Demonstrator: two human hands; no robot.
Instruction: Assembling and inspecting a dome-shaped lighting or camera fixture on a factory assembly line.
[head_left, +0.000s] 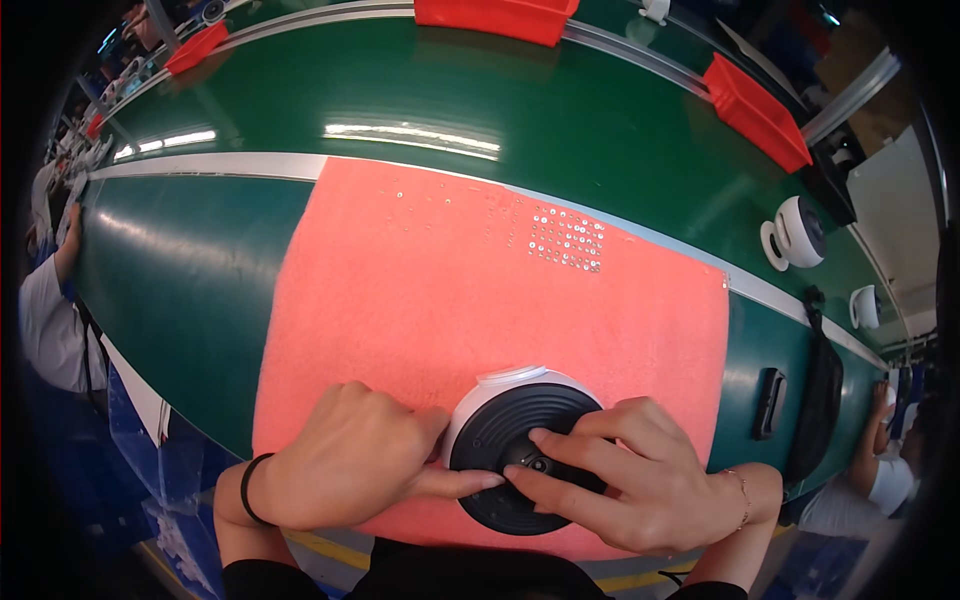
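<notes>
A round white camera (466, 410) with a black ribbed face (505, 427) lies face up near the front of a pink cloth (400, 300). A small round lens-like centre shows in the face. My left hand (352, 455) is closed at the camera's left rim, one finger stretched over the black face toward the middle. From the right, my right hand (640, 480) grips the camera, its fingertips pressed on the face close to the centre. Whether a small part sits under those fingertips is hidden. Small screws (567, 240) stand in tight rows on the cloth's far part.
Loose screws (400, 195) lie farther left. Beyond the cloth runs a green belt (400, 90) with red bins (495, 18) along its far side. White cameras (795, 232) stand at right, near a black tool (769, 404) and a dark strap (818, 400). Other people sit at both sides.
</notes>
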